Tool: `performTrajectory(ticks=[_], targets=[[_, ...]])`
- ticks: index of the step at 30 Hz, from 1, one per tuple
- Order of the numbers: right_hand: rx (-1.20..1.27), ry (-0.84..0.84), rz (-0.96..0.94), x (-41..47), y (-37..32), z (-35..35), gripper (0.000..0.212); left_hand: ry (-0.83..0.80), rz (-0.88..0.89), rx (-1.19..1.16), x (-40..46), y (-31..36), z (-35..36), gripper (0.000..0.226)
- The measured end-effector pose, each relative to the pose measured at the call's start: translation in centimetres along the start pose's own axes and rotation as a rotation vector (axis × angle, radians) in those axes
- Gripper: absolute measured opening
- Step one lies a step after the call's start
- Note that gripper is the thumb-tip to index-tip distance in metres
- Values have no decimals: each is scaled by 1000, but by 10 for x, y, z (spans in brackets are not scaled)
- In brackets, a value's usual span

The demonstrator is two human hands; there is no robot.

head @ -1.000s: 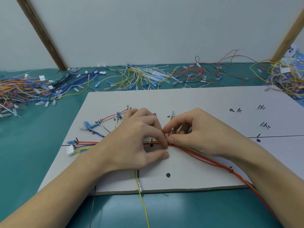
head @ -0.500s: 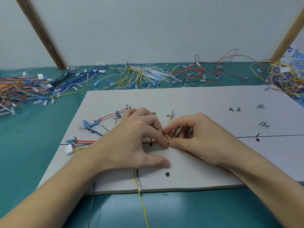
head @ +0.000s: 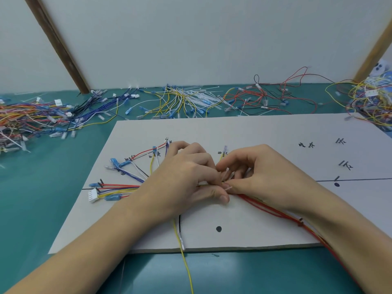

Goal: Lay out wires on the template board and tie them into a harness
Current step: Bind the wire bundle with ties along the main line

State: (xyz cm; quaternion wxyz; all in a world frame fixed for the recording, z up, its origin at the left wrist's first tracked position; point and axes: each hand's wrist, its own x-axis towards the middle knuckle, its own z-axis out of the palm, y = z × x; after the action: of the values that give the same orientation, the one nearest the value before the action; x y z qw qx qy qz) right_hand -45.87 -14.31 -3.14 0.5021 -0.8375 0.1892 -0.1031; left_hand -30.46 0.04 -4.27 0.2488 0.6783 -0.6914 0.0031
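On the far left of the teal worktop [head: 38, 209] a loose pile of spare wires [head: 31, 119] lies well apart from the work. On the template board [head: 265, 132], the harness wires fan out leftward to a white connector [head: 93, 194] and blue terminals [head: 115, 163], then gather into one bundle [head: 118, 188] along the drawn line. The left hand [head: 184, 183] is curled over that bundle, thumb and forefinger pinching it at the junction. Touching it fingertip to fingertip, the right hand [head: 261, 177] pinches a thin pale cable tie [head: 228, 188] right at the bundle, so the step in hand looks like tying; whether the tie is already threaded is hidden by the fingers. The next move likely calls for pulling the tail snug while the left hand keeps the wires together. Rightward, the red wires [head: 271, 211] of the bundle run out beneath the right wrist toward the board's near edge.
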Motion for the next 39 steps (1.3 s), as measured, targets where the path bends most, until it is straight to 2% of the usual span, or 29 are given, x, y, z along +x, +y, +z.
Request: performTrajectory(ticks=[4, 11, 15, 19, 25, 30, 39], targets=[[54, -22, 8, 1, 4, -3, 26, -8, 0, 7, -2, -5, 0, 29], [119, -35, -13, 0, 5, -6, 20, 90, -38, -39, 0, -3, 4, 19], [99, -23, -21, -2, 6, -4, 24, 138, -102, -171, 1, -2, 7, 12], [80, 2, -32, -3, 6, -3, 24, 118, -176, -270, 3, 0, 6, 9], [116, 34, -17, -2, 9, -1, 17, 134, -343, -419, 4, 3, 6, 26], [141, 15, -21, -2, 11, -2, 14, 143, -370, -412, 5, 4, 8, 30], [-12, 47, -68, 0, 16, 0, 14, 126, -317, -348, 1, 7, 3, 24]])
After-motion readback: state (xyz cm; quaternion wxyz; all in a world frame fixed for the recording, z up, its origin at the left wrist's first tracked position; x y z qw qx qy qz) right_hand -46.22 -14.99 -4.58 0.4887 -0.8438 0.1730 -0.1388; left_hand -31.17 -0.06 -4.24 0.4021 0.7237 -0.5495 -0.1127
